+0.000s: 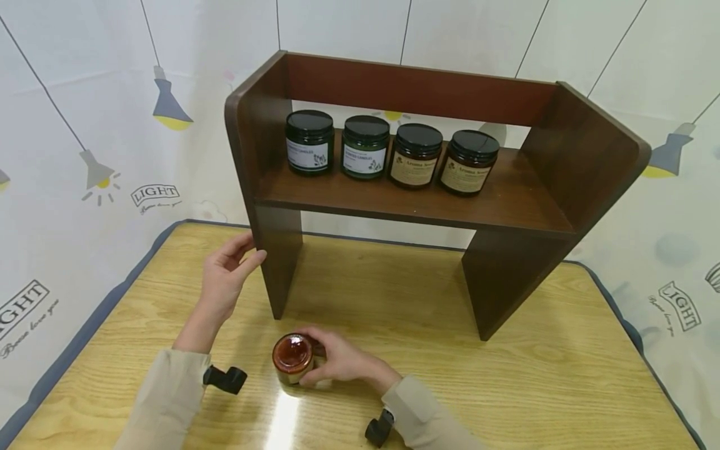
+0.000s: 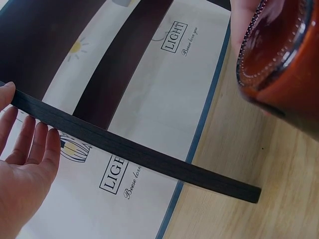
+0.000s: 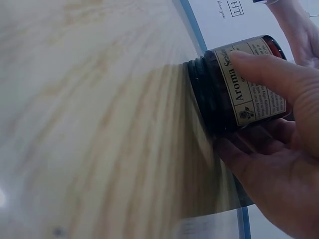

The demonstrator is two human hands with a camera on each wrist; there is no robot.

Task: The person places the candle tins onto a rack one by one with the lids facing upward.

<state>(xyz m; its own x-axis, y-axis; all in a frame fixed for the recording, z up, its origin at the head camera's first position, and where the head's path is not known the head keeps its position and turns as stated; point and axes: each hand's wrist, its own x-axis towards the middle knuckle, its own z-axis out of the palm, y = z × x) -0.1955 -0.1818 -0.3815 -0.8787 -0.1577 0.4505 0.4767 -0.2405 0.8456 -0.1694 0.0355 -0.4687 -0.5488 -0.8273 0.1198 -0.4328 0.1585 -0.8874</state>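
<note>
A small dark wooden shelf (image 1: 416, 215) stands on the table. My left hand (image 1: 225, 275) holds the edge of its left side panel. In the left wrist view the thumb lies on one side of that panel edge (image 2: 139, 147), the fingers on the other. My right hand (image 1: 343, 357) grips an amber glass candle jar (image 1: 293, 354) in front of the shelf's left leg. Its reddish base faces up, so the jar is upside down. In the right wrist view its black lid (image 3: 202, 97) is toward the tabletop, and my thumb presses on the tan "Aroma" label (image 3: 249, 82).
On the upper board stand two green jars with white labels, one of them a green jar (image 1: 309, 142) at the left end. Beside them are two amber jars (image 1: 469, 164) with tan labels. The wooden table (image 1: 540, 375) meets a printed white backdrop (image 1: 112, 56) behind.
</note>
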